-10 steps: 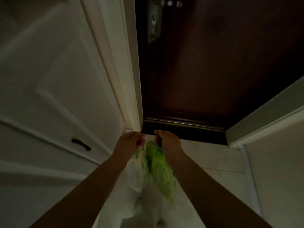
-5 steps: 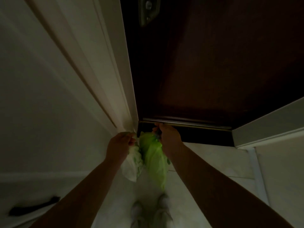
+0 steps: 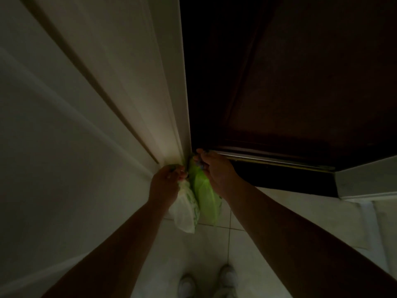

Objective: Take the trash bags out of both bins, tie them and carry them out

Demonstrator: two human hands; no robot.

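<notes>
At frame center, your left hand (image 3: 164, 184) pinches the white bag (image 3: 184, 211), your right hand (image 3: 217, 173) grips the green bag (image 3: 207, 201), bags touching, below the dark door (image 3: 290, 82).

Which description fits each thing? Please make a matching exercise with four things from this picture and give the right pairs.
Things:
1. green bag
2. white bag
3. dark door
4. shoes

Descriptions:
a. at the bottom edge, on the tiled floor
b. held by the left hand
c. closed, straight ahead of the person
d. held by the right hand

Pairs: 1-d, 2-b, 3-c, 4-a
</notes>
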